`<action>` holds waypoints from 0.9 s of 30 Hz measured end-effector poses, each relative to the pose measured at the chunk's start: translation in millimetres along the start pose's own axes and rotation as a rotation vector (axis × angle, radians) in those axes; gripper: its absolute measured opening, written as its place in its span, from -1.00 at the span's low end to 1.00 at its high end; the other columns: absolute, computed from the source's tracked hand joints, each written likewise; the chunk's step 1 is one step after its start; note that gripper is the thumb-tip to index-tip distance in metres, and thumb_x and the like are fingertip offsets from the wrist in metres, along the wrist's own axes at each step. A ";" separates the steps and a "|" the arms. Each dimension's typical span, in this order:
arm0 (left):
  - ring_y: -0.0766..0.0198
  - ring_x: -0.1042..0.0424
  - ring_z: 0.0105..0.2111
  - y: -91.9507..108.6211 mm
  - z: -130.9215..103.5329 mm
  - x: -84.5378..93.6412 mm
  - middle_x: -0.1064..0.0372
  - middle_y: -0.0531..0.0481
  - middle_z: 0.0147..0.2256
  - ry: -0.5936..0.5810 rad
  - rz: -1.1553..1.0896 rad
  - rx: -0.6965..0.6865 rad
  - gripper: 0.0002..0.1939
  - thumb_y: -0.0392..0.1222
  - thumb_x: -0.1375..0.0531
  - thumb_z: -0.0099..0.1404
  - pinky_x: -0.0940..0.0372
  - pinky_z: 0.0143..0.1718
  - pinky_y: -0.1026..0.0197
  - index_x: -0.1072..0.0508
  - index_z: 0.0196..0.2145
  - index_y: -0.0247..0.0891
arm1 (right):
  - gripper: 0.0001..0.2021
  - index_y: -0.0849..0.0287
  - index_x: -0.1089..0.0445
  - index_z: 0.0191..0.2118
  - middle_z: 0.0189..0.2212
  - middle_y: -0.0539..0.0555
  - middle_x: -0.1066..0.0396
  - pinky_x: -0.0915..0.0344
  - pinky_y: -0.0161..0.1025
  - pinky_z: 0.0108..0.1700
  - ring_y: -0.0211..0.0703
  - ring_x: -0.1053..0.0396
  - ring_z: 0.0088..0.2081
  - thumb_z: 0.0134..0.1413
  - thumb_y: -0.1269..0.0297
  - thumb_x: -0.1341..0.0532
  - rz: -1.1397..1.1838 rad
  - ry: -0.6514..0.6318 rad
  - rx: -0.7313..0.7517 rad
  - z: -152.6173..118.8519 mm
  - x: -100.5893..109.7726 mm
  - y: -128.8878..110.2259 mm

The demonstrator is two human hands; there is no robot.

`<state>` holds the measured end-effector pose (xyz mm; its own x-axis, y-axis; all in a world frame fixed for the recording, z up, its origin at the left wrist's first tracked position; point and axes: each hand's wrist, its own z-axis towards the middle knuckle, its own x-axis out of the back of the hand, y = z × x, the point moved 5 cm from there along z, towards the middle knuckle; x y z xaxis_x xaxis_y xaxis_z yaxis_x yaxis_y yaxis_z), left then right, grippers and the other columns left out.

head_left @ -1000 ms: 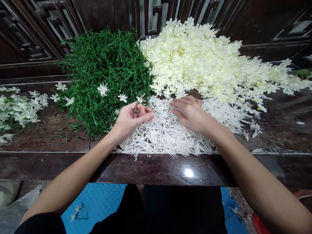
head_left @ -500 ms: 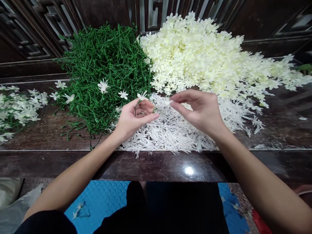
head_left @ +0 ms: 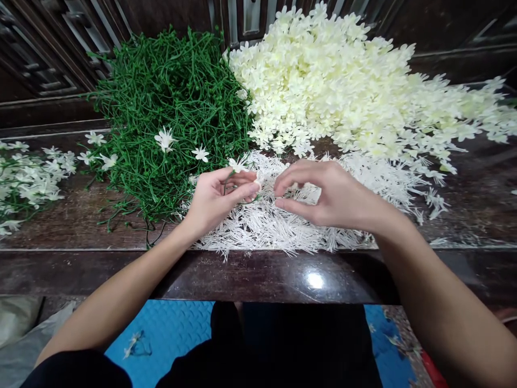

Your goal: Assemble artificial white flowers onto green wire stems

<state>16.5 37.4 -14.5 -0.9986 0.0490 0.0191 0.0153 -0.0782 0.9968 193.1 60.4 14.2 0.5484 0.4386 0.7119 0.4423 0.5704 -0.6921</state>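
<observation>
On your table (head_left: 258, 277), pale blossoms (head_left: 331, 86), green stems (head_left: 173, 102) and white stamens (head_left: 274, 226) lie unjoined in big piles; fewer joined flowers (head_left: 38, 180) sit leftmost. Your right hand (head_left: 327, 191) curves wide, seemingly empty; your left hand (head_left: 212, 202), over the stamens, pinches a white piece (head_left: 259, 179) beside a stemmed flower (head_left: 236, 165). No writing shows.

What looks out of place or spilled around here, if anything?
A small white flower sprig lies on the blue mat, below the dark wooden ledge where the green stems and pale blossoms are heaped. It looks dropped, being apart from those piles.
</observation>
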 end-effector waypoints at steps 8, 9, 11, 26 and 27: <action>0.33 -0.52 -0.49 -1.1 -0.4 -2.7 -0.51 -0.02 -0.45 -0.031 -0.057 0.057 -0.89 -0.27 -0.38 0.10 -0.52 -0.37 0.22 -0.54 -0.40 -0.33 | -0.85 0.18 -0.49 -0.33 -0.30 0.10 -0.51 -0.36 0.01 -0.06 -0.02 -0.42 -0.18 0.23 0.33 -0.18 -0.230 -0.134 -0.044 -2.1 -6.3 16.4; 0.33 -0.53 -0.49 -1.6 -0.5 -3.0 -0.50 -0.01 -0.45 -0.038 -0.072 0.059 -0.89 -0.28 -0.38 0.10 -0.52 -0.38 0.22 -0.53 -0.40 -0.33 | -0.84 0.18 -0.48 -0.31 -0.30 0.10 -0.51 -0.36 0.00 -0.08 -0.02 -0.42 -0.19 0.25 0.32 -0.17 -0.229 -0.100 -0.035 -2.1 -4.4 16.1; 0.31 -0.54 -0.48 -2.7 -0.1 -3.2 -0.50 0.00 -0.46 -0.051 -0.097 0.066 -0.88 -0.29 -0.38 0.10 -0.52 -0.37 0.23 -0.54 -0.38 -0.32 | -0.84 0.16 -0.47 -0.29 -0.29 0.10 -0.51 -0.35 -0.01 -0.07 -0.02 -0.42 -0.18 0.26 0.29 -0.16 -0.222 -0.068 -0.006 -2.7 -2.9 15.0; 0.29 -0.56 -0.46 -3.0 -0.3 -4.9 -0.53 -0.03 -0.48 -0.098 -0.091 0.088 -0.85 -0.23 -0.40 0.12 -0.52 -0.34 0.21 -0.56 -0.34 -0.31 | -0.80 0.14 -0.50 -0.32 -0.40 0.03 -0.53 -0.30 -0.20 -0.34 -0.19 -0.42 -0.43 0.26 0.26 -0.16 -0.033 -0.051 0.040 -2.6 0.7 -4.8; 0.28 -0.56 -0.46 -2.3 -0.4 -5.1 -0.53 -0.03 -0.48 -0.106 -0.080 0.083 -0.85 -0.23 -0.40 0.12 -0.52 -0.33 0.20 -0.56 -0.35 -0.31 | -0.79 0.15 -0.51 -0.32 -0.42 0.03 -0.53 -0.29 -0.21 -0.35 -0.20 -0.42 -0.44 0.27 0.26 -0.15 -0.015 -0.054 0.059 -2.8 -0.3 -7.4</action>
<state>21.6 37.0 -16.9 -0.9860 0.1567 -0.0568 -0.0555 0.0128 0.9984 191.6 54.1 18.8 0.5023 0.4656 0.7286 0.4064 0.6167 -0.6742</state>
